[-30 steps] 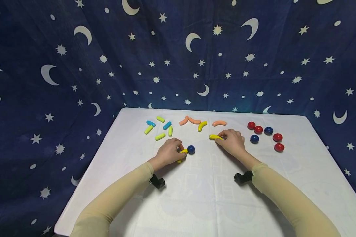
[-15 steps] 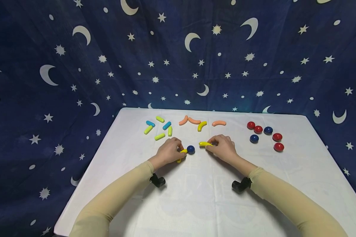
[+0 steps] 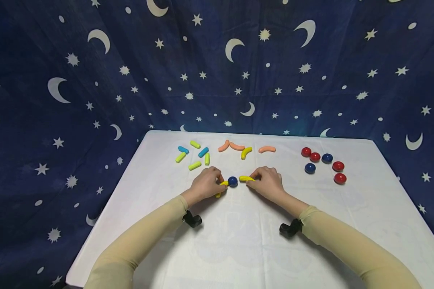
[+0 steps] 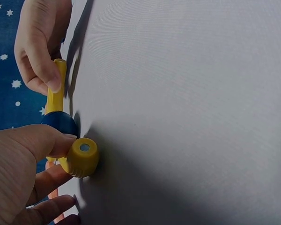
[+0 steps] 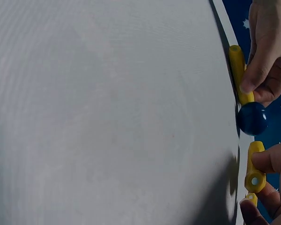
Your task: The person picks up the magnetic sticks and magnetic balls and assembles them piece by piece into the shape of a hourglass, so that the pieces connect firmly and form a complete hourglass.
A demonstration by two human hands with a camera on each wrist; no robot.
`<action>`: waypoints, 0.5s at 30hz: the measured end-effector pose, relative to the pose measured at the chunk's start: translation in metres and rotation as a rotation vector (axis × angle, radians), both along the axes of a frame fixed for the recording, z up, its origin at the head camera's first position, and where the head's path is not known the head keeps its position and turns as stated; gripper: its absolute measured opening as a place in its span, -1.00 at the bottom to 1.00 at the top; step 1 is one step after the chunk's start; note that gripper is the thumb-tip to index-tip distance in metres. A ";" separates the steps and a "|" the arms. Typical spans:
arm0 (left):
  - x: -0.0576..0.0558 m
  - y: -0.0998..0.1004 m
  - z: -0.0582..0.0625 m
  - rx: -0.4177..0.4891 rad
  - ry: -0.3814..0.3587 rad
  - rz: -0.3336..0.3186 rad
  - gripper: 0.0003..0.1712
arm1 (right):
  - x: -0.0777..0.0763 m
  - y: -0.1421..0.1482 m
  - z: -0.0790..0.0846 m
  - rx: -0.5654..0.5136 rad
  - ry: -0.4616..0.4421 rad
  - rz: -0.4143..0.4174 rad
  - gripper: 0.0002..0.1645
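Observation:
My left hand [image 3: 206, 184] pinches a curved yellow magnetic rod [image 4: 83, 159] between thumb and fingers, low over the white table. A dark blue ball [image 3: 232, 182] sits at the far end of that rod, touching it. My right hand [image 3: 269, 184] pinches another curved yellow magnetic rod [image 3: 244, 178], whose free end points left at the ball. In the right wrist view, a narrow gap shows between this rod [image 5: 255, 154] and the blue ball [image 5: 253, 118]. A pale metal disc shows in the end of each held rod. My fingers partly hide both rods.
Short green rods [image 3: 194, 165] and blue rods [image 3: 203, 152] lie at the back left. Orange curved rods [image 3: 267, 149] and a yellow curved rod [image 3: 246, 153] lie at the back middle. Red balls [image 3: 338, 166] and two blue balls [image 3: 310, 168] lie right. A starry cloth [image 3: 217, 64] hangs behind.
My right hand has moved left and slightly nearer, bringing its yellow rod from well right of the blue ball to close beside it. The left hand has stayed in place.

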State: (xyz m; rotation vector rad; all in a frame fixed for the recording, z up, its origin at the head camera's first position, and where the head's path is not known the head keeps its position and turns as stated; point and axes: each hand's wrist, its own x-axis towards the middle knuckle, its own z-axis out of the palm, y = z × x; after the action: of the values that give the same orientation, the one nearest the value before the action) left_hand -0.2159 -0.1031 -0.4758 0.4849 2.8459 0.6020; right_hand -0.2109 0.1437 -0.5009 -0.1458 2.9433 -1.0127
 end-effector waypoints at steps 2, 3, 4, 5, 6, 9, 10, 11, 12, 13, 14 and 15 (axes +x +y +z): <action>0.000 0.000 0.000 0.004 0.001 0.001 -0.79 | 0.000 -0.001 -0.001 0.005 0.010 0.003 -0.70; 0.000 0.000 0.000 0.005 0.001 0.000 -0.79 | 0.001 -0.001 -0.001 0.006 0.013 0.004 -0.70; 0.000 0.000 0.000 0.005 0.002 0.000 -0.79 | 0.001 -0.002 -0.002 0.007 0.016 0.004 -0.70; 0.000 0.000 0.000 0.006 0.001 0.000 -0.79 | 0.001 -0.002 -0.002 0.008 0.017 0.005 -0.70; 0.000 0.000 0.000 0.005 0.001 0.001 -0.79 | 0.002 -0.003 -0.002 0.008 0.016 0.005 -0.70; 0.001 0.000 0.000 0.000 0.002 0.003 -0.79 | 0.002 -0.004 -0.003 0.009 0.017 0.004 -0.70; 0.001 0.000 0.000 -0.001 0.002 0.003 -0.79 | 0.002 -0.005 -0.003 0.010 0.018 0.004 -0.70; 0.001 0.000 0.000 -0.001 0.002 0.003 -0.79 | 0.002 -0.005 -0.003 0.012 0.019 0.003 -0.70; 0.001 0.000 0.000 -0.001 0.003 0.003 -0.79 | 0.002 -0.005 -0.003 0.012 0.021 0.002 -0.70; 0.001 0.000 0.000 0.001 0.003 0.002 -0.79 | 0.002 -0.006 -0.003 0.012 0.022 0.001 -0.71; 0.001 0.000 0.000 0.001 0.003 0.002 -0.79 | 0.002 -0.006 -0.003 0.011 0.021 0.000 -0.71; 0.001 0.000 -0.001 0.001 0.003 0.002 -0.79 | 0.002 -0.006 -0.003 0.010 0.022 -0.001 -0.71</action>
State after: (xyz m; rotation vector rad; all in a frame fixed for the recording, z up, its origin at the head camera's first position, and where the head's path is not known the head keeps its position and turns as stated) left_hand -0.2151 -0.1032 -0.4764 0.4833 2.8490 0.6041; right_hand -0.2086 0.1374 -0.5034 -0.1563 2.9676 -1.0034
